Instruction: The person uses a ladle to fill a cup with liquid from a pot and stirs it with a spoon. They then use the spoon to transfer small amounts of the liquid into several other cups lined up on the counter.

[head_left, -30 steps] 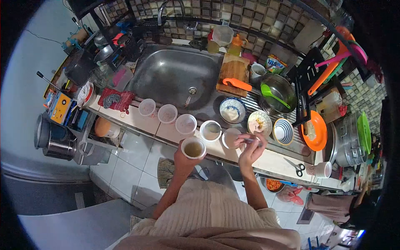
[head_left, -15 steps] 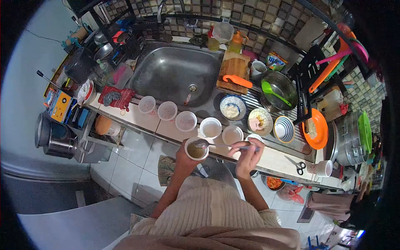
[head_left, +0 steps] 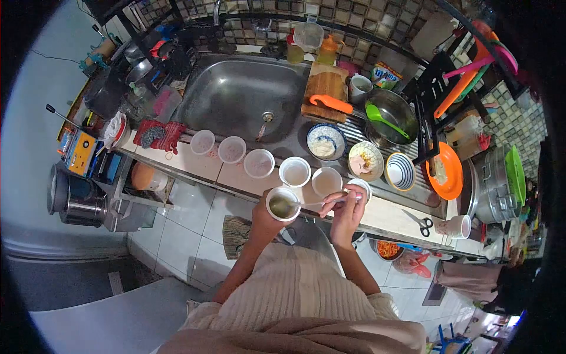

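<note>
My left hand (head_left: pixel 268 219) is wrapped round a white cup (head_left: pixel 283 203) with greenish-brown liquid inside, held just in front of the counter edge. Between the fingers of my right hand (head_left: pixel 348 218) is the handle of a metal spoon (head_left: pixel 312 204); its bowl dips into that cup. Just beyond my hands, a row of plastic cups lines the counter: a whitish one (head_left: pixel 295 171), a cloudy one (head_left: pixel 326 182), and clearer ones to the left, such as this clear cup (head_left: pixel 259 163). Another white cup (head_left: pixel 361 187) is partly hidden behind my right hand.
Behind the cups is a steel sink (head_left: pixel 236 88). Bowls stand on the drainboard: a blue-rimmed bowl (head_left: pixel 315 133), a yellowish bowl (head_left: pixel 365 160) and a striped bowl (head_left: pixel 401 171). A pot (head_left: pixel 389 106) holds a green spoon. Scissors (head_left: pixel 417 219) and stacked cups (head_left: pixel 454 226) lie at right.
The spoon bowl has gone from the upper part of the held cup down into its liquid. My right hand has shifted slightly left and lower, and the view has moved a little.
</note>
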A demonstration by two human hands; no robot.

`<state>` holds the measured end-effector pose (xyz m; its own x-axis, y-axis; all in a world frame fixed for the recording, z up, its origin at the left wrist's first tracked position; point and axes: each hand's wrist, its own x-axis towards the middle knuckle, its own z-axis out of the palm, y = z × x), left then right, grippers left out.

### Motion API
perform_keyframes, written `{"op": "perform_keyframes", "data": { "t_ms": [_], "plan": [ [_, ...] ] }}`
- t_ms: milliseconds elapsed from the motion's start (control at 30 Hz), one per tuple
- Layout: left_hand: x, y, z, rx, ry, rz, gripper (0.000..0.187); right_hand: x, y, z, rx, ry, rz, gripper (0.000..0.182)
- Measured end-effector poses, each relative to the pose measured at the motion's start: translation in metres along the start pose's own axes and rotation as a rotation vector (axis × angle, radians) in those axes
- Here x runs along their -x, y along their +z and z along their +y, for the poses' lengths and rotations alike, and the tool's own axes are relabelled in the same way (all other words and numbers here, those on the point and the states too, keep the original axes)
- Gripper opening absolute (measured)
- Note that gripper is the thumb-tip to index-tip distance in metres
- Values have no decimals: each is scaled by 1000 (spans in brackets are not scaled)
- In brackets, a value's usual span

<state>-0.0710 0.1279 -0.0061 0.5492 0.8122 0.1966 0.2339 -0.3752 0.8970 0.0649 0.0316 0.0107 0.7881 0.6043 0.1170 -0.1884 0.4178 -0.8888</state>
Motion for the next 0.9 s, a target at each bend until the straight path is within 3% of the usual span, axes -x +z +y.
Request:
{"op": "perform_keyframes", "data": {
  "t_ms": [667, 767, 833, 900],
  "plan": [
    [3, -7, -13, 42, -11, 59, 58, -28, 4, -3, 29, -243, 147, 18],
    [4, -8, -12, 25, -5, 64, 57, -25, -9, 16, 222, -415, -7, 24],
    [4, -9, -9, -10, 7, 74, 57, -24, -15, 20, 557, -673, -252, 20],
    [5, -11, -7, 14, -6, 63, 57, -22, -15, 16, 527, -686, -258, 20]
  ]
}}
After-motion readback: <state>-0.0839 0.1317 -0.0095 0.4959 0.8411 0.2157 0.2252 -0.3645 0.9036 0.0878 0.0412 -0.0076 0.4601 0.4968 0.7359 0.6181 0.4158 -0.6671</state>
